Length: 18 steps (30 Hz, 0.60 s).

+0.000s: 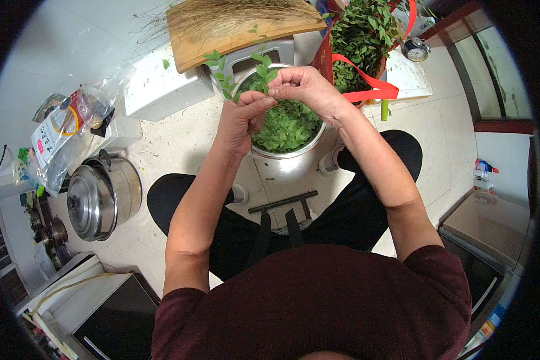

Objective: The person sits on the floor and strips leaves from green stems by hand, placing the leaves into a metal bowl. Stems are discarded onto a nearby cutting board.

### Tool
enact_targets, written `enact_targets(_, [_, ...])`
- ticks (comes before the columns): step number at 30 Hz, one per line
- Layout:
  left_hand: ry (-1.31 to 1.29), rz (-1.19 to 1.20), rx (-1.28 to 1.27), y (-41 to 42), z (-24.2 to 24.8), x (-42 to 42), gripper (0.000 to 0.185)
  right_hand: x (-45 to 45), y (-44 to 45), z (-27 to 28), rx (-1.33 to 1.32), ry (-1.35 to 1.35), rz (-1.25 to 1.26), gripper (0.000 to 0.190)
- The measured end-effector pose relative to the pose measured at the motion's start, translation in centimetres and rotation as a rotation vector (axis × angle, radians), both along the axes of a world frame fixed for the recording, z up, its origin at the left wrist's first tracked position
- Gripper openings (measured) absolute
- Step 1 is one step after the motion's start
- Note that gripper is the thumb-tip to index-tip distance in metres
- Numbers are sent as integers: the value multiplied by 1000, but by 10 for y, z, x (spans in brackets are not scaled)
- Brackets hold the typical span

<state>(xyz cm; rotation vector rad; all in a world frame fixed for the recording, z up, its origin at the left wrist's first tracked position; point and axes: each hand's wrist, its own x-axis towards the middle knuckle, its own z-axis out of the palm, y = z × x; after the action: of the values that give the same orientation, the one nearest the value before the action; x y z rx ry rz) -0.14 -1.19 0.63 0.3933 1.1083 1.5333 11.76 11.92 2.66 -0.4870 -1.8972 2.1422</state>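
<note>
My left hand (244, 119) pinches leafy green sprigs (225, 80) between thumb and forefinger, their tips pointing away from me. Close beside it, the fingertips of my right hand (309, 90) are closed at another leafy stem (263, 67); the two hands nearly meet, and the exact grip points are partly hidden by the fingers. Beneath both hands stands a round metal pot (292, 156) on the floor. Loose green leaves (285, 130) lie in it, partly covered by my hands.
A wooden board (234, 40) bearing thin bare stems (252, 11) rests on a grey plastic stool (283, 50). At right stands a red-handled bag (324, 56) full of leafy branches (360, 31), near an alarm clock (416, 49). A lidded steel pot (92, 200) sits at left.
</note>
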Motion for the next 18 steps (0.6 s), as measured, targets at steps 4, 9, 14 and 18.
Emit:
enact_targets(4, [-18,45,-2,0,-4,-1,7,-3,-1,-6,196,-22,-151,10])
enact_targets(9, [-4,90,-16,-1,-3,-1,8,-1,4,-2,338,-128,-173,11])
enact_targets(14, [79,133,-73,1,-3,0,10,-1,5,2,105,-66,-202,20])
enact_targets(18, [132,158,-75,2,-5,3,12,-6,-11,0,418,-145,-224,17])
